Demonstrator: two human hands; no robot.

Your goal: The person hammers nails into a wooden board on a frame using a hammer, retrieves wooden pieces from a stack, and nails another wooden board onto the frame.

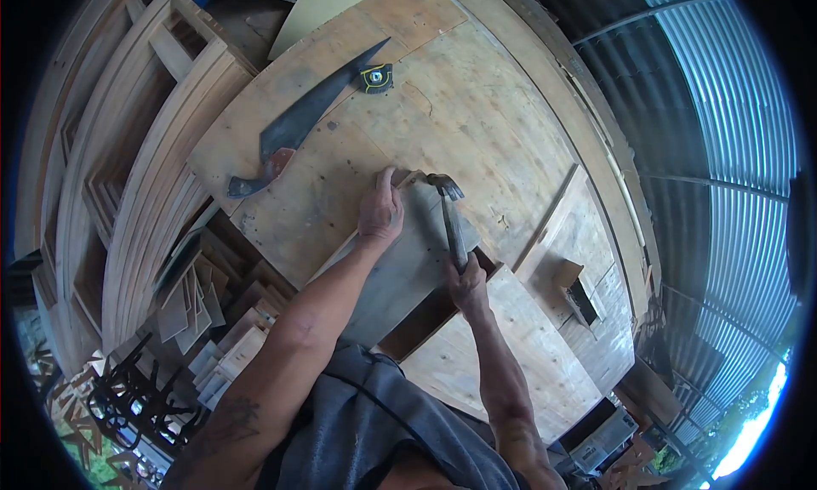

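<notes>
My right hand (468,284) is closed around the handle of a claw hammer (454,226), whose metal head is over the far edge of a grey panel (387,273). My left hand (381,213) grips the panel's far left corner, with its fingers curled at the edge and partly hidden. A short strip of wood (412,178) lies along that far edge, between the left hand and the hammer head. The panel lies on a plywood worktop (477,99) in front of my body. Any nail there is too small to make out.
A handsaw (298,120) and a tape measure (375,78) lie farther back on the worktop. Curved wooden frames (170,150) are stacked at left. A plywood sheet (519,345) and a small open box (577,293) are at right. Corrugated metal sheeting (740,107) stands beyond.
</notes>
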